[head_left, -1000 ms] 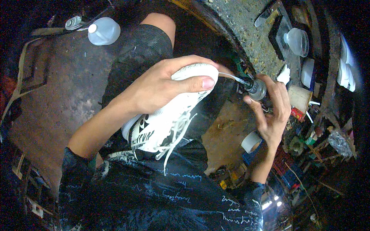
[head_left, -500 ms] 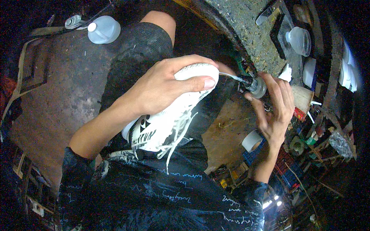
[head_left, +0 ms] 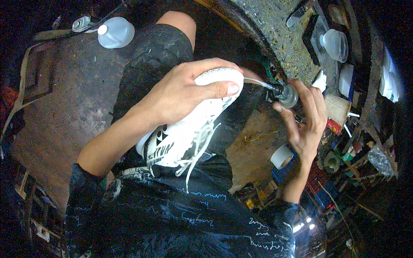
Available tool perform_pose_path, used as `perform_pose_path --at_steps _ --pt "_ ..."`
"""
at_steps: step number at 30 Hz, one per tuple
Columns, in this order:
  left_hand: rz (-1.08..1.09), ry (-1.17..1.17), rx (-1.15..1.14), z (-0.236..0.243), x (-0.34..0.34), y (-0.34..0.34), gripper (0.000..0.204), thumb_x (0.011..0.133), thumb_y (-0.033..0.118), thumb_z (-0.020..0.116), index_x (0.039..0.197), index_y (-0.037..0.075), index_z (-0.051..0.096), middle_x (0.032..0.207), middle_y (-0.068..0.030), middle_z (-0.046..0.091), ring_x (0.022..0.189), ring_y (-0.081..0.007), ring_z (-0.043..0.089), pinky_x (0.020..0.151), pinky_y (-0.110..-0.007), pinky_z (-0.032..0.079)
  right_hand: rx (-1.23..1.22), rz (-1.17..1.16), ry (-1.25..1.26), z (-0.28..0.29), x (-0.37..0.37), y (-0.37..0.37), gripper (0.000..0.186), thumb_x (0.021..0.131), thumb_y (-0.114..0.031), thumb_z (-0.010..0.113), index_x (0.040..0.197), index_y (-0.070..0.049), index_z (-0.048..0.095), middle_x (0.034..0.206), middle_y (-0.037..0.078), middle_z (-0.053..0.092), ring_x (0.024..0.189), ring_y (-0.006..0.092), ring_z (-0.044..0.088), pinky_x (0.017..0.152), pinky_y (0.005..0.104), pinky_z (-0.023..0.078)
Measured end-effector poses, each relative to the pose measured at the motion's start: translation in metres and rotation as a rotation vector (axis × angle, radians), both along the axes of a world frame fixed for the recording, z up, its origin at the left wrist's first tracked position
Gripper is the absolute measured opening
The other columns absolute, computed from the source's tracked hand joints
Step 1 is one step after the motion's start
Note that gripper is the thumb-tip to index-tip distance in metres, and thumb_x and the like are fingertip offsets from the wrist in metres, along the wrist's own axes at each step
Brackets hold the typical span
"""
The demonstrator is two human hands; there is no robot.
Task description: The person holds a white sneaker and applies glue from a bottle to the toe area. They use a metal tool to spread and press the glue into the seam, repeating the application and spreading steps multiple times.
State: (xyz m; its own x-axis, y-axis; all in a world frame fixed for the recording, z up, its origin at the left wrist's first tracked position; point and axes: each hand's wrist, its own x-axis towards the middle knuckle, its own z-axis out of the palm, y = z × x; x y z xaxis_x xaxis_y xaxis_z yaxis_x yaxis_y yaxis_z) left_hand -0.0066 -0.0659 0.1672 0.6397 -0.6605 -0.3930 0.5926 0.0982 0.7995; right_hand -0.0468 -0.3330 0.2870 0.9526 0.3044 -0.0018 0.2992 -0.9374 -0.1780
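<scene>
Fingers and thumb of our left hand (head_left: pixel 178 92) clasp a white shoe (head_left: pixel 193 117) near its toe; our right hand (head_left: pixel 307 118) pinches a small clear bottle (head_left: pixel 290 97). The shoe lies between our hands, nearer the left, its long axis slanting up rightward, toe facing the bottle. A thin pale strand (head_left: pixel 258 82) spans toward that toe; contact we cannot tell. Beyond sits a white roll (head_left: pixel 276 155).

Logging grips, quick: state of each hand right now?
Left hand: closed, holding a white shoe near its toe.
Right hand: closed, holding a clear-handled tool.
</scene>
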Motion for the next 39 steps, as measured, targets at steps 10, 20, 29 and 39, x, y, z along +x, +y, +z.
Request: perform_pose_path --at_steps 10,20,29,39 --pt "0.023 0.02 -0.004 -0.004 0.001 -0.002 0.039 0.099 0.032 0.078 0.128 0.007 0.073 0.105 -0.0043 0.078 0.092 -0.01 0.07 0.082 -0.028 0.056 0.232 -0.198 0.043 -0.026 -0.008 0.008 0.054 0.08 -0.018 0.091 0.126 0.001 0.07 0.105 0.015 0.07 0.095 0.0315 0.068 0.086 0.0404 0.054" --pt "0.031 0.093 -0.025 0.0 0.001 0.002 0.036 0.1 0.027 0.077 0.129 0.007 0.073 0.106 -0.0035 0.077 0.093 -0.0096 0.071 0.082 -0.026 0.057 0.227 -0.203 0.061 -0.027 -0.01 0.011 0.052 0.08 -0.018 0.091 0.124 0.001 0.07 0.105 0.016 0.07 0.097 0.0326 0.068 0.087 0.0412 0.054" --pt "0.039 0.099 -0.035 -0.002 0.0 0.001 0.036 0.1 0.025 0.076 0.13 0.005 0.073 0.106 -0.004 0.077 0.093 -0.0096 0.071 0.082 -0.026 0.057 0.184 -0.194 0.072 -0.024 -0.012 0.01 0.052 0.08 -0.02 0.09 0.124 0.0 0.07 0.105 0.018 0.07 0.096 0.0354 0.068 0.087 0.0427 0.054" --pt "0.002 0.112 -0.089 -0.008 0.002 0.002 0.042 0.102 0.028 0.076 0.136 0.006 0.068 0.106 -0.0028 0.076 0.093 -0.0099 0.071 0.082 -0.026 0.057 0.175 -0.173 0.077 -0.021 -0.01 0.011 0.052 0.079 -0.02 0.09 0.123 0.001 0.07 0.107 0.017 0.072 0.097 0.0358 0.068 0.087 0.0426 0.054"
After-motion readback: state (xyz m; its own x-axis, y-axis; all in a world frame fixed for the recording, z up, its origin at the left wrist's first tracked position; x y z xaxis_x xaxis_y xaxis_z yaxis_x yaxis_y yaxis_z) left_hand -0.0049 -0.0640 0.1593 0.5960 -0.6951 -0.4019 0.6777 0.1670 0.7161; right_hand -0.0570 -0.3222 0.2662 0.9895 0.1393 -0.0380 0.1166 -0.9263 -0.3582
